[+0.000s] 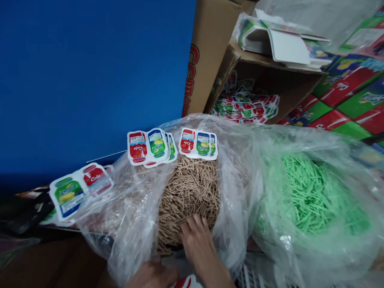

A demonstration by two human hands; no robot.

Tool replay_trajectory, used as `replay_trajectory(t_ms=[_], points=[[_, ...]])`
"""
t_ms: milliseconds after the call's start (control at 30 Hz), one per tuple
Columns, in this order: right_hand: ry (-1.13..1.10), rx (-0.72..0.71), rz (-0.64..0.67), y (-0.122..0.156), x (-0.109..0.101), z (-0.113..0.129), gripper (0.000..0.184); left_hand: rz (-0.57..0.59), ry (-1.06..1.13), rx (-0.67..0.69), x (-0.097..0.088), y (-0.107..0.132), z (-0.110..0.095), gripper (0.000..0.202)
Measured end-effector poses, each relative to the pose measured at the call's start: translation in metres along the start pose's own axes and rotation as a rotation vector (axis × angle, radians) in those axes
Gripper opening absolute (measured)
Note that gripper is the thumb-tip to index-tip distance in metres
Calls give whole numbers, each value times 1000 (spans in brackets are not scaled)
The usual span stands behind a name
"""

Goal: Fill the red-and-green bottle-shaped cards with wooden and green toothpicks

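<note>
Thin brown sticks (189, 192) fill a clear plastic bag (135, 208) whose mouth slumps open toward me. The sticks lie loose and the bag wall is limp. A careless shove could, I judge, send them sliding over the low front lip and jolt the printed drink-label cards (151, 147) off the far rim where they perch.

My right hand (198, 240) rests on the near slope of the heap. Its fingers (195, 224) are spread flat, with the tips touching the sticks and closed on nothing. My left hand (153, 276) sits at the bag's front edge, mostly out of frame, and I cannot tell whether it grips the plastic.

Just to the right, a second bag (330, 248) holds green sticks (312, 192). Behind stand a cardboard box (288, 86) of stacked cards (246, 108) and a blue panel (90, 72).
</note>
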State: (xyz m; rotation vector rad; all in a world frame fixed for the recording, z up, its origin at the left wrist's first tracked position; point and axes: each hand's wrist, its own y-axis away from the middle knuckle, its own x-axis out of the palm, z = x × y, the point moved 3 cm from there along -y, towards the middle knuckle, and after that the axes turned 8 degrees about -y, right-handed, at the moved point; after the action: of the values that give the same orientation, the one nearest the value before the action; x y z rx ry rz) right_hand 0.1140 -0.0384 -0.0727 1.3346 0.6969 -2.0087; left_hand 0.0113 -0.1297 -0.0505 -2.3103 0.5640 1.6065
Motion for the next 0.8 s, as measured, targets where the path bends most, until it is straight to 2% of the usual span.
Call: replay_trajectory(t_ms=[100,267,500,600,800], points=[[-50,-30,47,-1,10,-4,16,-1,-1,16,2,-2,-1,60],[27,-22,44,-1,23,-2,24,-28,-32,26,5,-3,-2,51],[67,-18,-34,11,51,-6,46,1,-20,-4,13,0,1,48],[67,-14,-18,14,39,-12,47,0,42,-34,12,2,3,48],[58,-57,208,6,-20,-23,34,26,83,-96,6,-1,3,41]])
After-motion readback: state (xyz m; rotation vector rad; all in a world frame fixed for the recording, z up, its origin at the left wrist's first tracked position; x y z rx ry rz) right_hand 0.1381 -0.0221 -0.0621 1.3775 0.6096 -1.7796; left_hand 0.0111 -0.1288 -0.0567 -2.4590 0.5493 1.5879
